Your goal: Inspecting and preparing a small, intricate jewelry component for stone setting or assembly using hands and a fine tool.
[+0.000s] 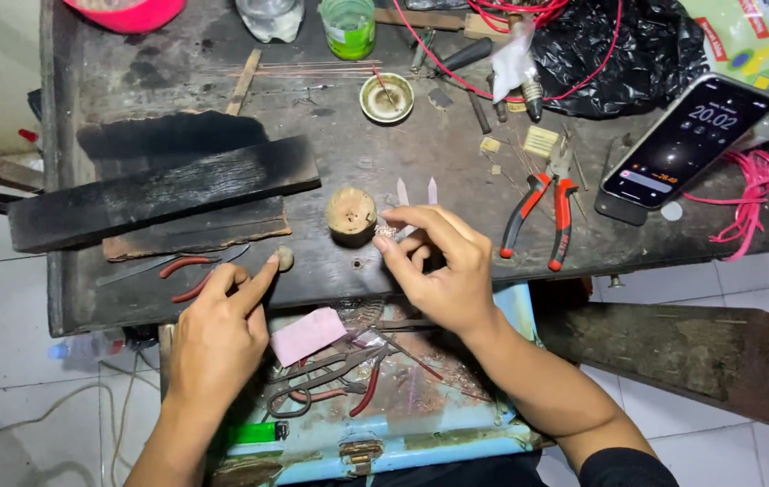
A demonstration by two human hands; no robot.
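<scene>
My right hand (439, 266) pinches a tiny pale metal piece (386, 232) between thumb and forefinger, right beside a round wooden stump (350, 215) on the dark workbench (402, 153). My left hand (218, 338) rests at the bench's front edge, with its forefinger stretched out and touching a small round brownish lump (284, 259). Two slim pale tweezer tips (417, 191) stick up just behind my right hand.
Red-handled pliers (540, 221) lie right of my hand, and a phone (686, 140) leans at the far right. A charred black plank (164, 194) lies left. A small metal dish (386, 97), green cup (348, 27) and red wires (750, 203) sit behind. An open blue toolbox (375, 397) holds cutters below.
</scene>
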